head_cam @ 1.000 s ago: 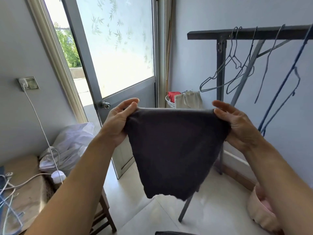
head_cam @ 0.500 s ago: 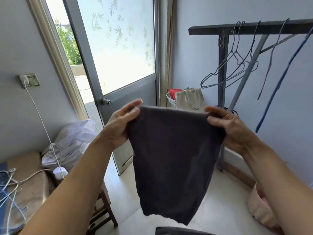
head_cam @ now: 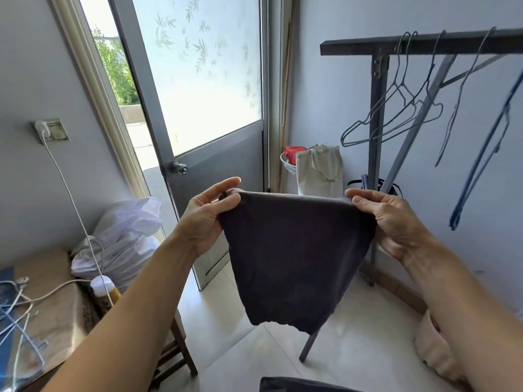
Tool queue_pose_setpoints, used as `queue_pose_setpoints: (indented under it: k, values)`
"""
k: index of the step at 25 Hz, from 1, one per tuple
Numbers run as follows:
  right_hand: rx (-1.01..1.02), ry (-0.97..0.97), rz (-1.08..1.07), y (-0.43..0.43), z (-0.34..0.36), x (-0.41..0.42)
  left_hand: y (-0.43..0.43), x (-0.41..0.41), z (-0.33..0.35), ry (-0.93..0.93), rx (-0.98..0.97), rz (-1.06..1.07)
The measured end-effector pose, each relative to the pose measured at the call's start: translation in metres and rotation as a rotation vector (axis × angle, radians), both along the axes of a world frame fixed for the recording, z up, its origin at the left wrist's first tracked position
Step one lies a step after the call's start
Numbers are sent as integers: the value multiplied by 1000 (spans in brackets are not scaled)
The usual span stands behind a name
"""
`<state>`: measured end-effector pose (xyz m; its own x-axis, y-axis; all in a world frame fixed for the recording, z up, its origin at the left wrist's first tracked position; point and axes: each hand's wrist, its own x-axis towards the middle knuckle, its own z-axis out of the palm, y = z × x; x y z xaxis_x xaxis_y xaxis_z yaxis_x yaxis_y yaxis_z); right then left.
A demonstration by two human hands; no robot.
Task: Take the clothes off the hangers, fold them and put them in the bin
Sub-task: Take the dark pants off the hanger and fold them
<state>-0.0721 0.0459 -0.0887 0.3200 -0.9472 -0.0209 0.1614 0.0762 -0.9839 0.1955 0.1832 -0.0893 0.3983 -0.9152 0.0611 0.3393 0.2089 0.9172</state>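
The dark grey soft cloth garment [head_cam: 294,256] hung in mid-air, clear of the rack, stretched by its top edge between the two hands. The left hand [head_cam: 203,222] pinched the upper left corner between thumb and curled fingers. The right hand [head_cam: 393,222] gripped the upper right corner in much the same way, so both were closed on the fabric. The lower part tapered to a loose, uneven hem that dangled free above the pale tiled floor [head_cam: 362,343].

The main risk, as I judged it, lay in the fold itself. With only the two corners held and nothing flat beneath, the limp cloth could sag or twist when the corners were brought together, giving a lopsided bundle. Each grip took in little fabric. If one pinch slipped during a change of hold, the garment would swing down from the other hand and might reach the floor.

The bare thin wire hangers [head_cam: 396,117] on the dark metal rack [head_cam: 424,42] hung near the right hand, and a wide sweep of that arm could snag a hook or the cloth's edge. A pale pink container [head_cam: 433,352], low on the right and partly hidden by the right forearm, may have been the bin, though I could not tell for certain. With the arm covering it, a blind drop could miss its rim.
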Motion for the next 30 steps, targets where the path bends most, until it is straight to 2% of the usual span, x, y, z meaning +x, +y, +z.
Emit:
queue_pose_setpoints:
  k: [2, 4, 7, 9, 12, 16, 18, 19, 21, 23, 26, 30]
  values:
    - [-28, -25, 22, 1, 1, -3, 2, -1, 2, -162, 10, 27]
    - [-104, 24, 69, 0, 2, -8, 3, -2, 6, -409, 54, 77]
    - [-319, 258, 33, 3, 3, -8, 2, 4, 7, -790, 115, 133]
    - [-425, 399, -26, 5, 3, -8, 2, 8, 8, -957, 145, 159]
    - [-515, 526, -63, 10, 4, -7, 0, 9, 10, -1095, 132, 193]
    - [-651, 675, -126, 14, 8, -8, -4, 18, 7, -1190, 169, 205]
    - [-716, 698, -131, 11, 9, -12, -2, 22, 5, -1124, 141, 181]
    - [-696, 641, -98, 11, 10, -14, 1, 22, 5, -1018, 107, 154]
    - [-550, 418, 3, 14, 13, -17, 7, 20, 5, -738, 48, 77]
    - [-425, 220, 80, 18, 15, -16, 8, 20, 3, -547, 12, 49]
    - [-392, 109, 98, 23, 22, -10, 6, 19, 2, -446, -14, 56]
    - [-443, 55, 57, 27, 34, 0, 4, 20, 5, -283, -60, 73]
